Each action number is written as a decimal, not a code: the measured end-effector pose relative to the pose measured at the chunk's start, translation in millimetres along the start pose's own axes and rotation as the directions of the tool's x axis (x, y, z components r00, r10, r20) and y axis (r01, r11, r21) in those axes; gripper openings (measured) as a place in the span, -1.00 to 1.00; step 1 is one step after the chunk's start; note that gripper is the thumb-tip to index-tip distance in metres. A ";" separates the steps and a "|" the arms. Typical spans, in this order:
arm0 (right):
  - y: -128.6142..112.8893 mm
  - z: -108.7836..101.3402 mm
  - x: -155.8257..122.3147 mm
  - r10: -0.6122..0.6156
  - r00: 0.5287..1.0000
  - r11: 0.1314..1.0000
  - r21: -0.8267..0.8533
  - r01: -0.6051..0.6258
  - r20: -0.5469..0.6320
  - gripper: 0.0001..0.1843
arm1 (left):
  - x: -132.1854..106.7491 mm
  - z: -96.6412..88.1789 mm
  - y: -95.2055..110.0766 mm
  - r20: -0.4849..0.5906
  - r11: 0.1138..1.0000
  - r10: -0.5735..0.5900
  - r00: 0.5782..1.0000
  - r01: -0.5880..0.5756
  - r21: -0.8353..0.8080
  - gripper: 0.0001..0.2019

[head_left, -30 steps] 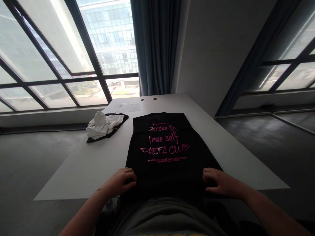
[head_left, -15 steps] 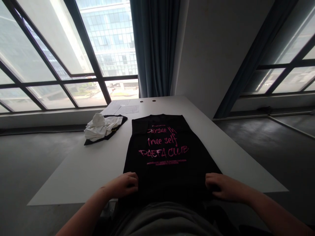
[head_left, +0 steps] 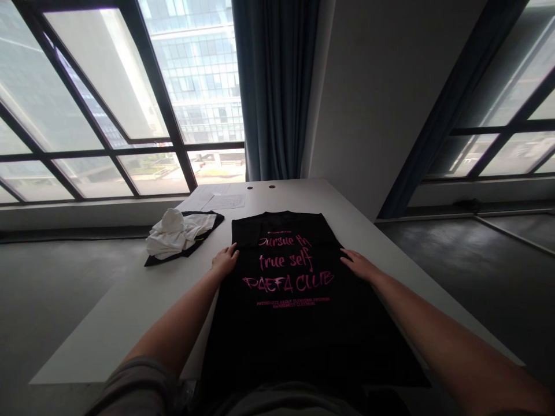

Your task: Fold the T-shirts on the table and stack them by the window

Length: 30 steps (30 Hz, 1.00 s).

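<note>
A black T-shirt (head_left: 299, 341) with pink lettering lies spread on the white table (head_left: 125, 323), its neckline at the far end and its hem at my body. My left hand (head_left: 225, 259) rests on the shirt's left edge, fingers stretched forward along it. Across from it, my right hand (head_left: 356, 264) lies on the right edge with its fingers extended and slightly apart. Neither hand is closed around the cloth. The shirt's sleeves are not visible, and its near end runs down past the table edge in front of me.
A crumpled white garment (head_left: 177, 231) lies on a dark cloth (head_left: 156, 259) at the table's left side. Behind it are sheets of paper (head_left: 223, 201). Two cable holes (head_left: 272, 186) sit near the far edge. A blue curtain (head_left: 277, 92) and windows (head_left: 208, 75) stand beyond.
Both hands have let go of the shirt's lower sides and moved forward to its upper side edges, fingers now outstretched. The shirt's lower part now lies flatter and wider.
</note>
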State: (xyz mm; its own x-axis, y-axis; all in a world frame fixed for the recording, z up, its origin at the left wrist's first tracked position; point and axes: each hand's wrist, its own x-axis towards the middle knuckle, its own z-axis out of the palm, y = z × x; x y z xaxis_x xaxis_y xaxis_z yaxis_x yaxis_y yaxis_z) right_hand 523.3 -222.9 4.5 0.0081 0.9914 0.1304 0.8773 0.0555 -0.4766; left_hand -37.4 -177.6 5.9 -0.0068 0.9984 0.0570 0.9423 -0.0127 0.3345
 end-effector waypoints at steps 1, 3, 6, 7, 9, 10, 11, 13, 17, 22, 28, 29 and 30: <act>1.6 2.9 12.3 0.020 1.000 1.000 0.021 -0.020 0.005 -0.38 | 14.4 1.4 0.4 0.012 1.000 0.006 1.000 -0.006 0.001 -0.42; 4.4 6.6 31.5 0.035 0.999 0.996 0.077 -0.035 -0.004 -0.36 | 39.0 2.9 -1.8 0.043 1.000 0.019 0.999 -0.019 0.007 -0.44; 11.2 9.6 53.3 0.023 1.000 0.992 0.120 -0.022 -0.004 -0.34 | 66.6 4.4 -10.8 0.081 0.999 0.033 0.996 -0.034 0.019 -0.46; 14.0 10.6 60.3 0.011 1.000 0.994 0.105 -0.011 0.004 -0.34 | 74.0 5.5 -14.2 0.089 0.999 0.036 0.995 -0.038 0.024 -0.46; 19.6 13.2 74.9 -0.010 1.000 0.999 0.045 0.009 0.025 -0.34 | 86.7 9.0 -19.9 0.099 0.998 0.042 0.994 -0.046 0.034 -0.47; 22.0 14.9 82.4 -0.013 0.999 1.000 0.020 0.012 0.033 -0.35 | 92.3 11.4 -21.9 0.102 0.998 0.045 0.994 -0.049 0.040 -0.47; 24.2 16.8 89.6 -0.011 0.999 1.000 0.002 0.011 0.041 -0.36 | 97.2 14.1 -23.5 0.104 0.998 0.047 0.993 -0.052 0.047 -0.47; 27.9 21.0 102.2 -0.007 0.998 0.999 -0.032 0.009 0.063 -0.40 | 105.4 19.8 -25.6 0.107 0.997 0.044 0.993 -0.050 0.062 -0.47; 34.6 30.0 117.5 -0.002 0.994 0.995 -0.100 0.013 0.108 -0.42 | 114.3 29.0 -28.0 0.118 0.994 0.041 0.992 -0.053 0.098 -0.46; 41.2 39.7 124.7 0.018 0.994 0.986 -0.168 0.001 0.109 -0.41 | 119.7 33.4 -27.2 0.128 0.987 0.045 0.991 -0.064 0.147 -0.42; 42.1 47.2 134.7 0.023 0.998 0.974 -0.228 -0.009 0.057 -0.42 | 130.5 31.5 -20.4 0.130 0.981 0.015 0.991 -0.039 0.188 -0.38; 41.8 48.1 137.0 0.025 0.999 0.972 -0.233 -0.013 0.046 -0.42 | 132.7 30.8 -19.4 0.128 0.981 0.013 0.992 -0.038 0.192 -0.38; 41.5 49.0 139.5 0.027 0.999 0.971 -0.238 -0.018 0.035 -0.42 | 134.9 30.0 -18.4 0.127 0.980 0.012 0.992 -0.037 0.195 -0.38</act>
State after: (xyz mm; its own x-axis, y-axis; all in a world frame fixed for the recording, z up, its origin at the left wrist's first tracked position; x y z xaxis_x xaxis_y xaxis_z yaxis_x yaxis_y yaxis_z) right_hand 537.3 -76.5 -39.7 0.0149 0.9961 0.0869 0.9660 0.0081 -0.2586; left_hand -45.6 -41.0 -20.8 0.0471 0.9972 -0.0585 0.9891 -0.0384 0.1421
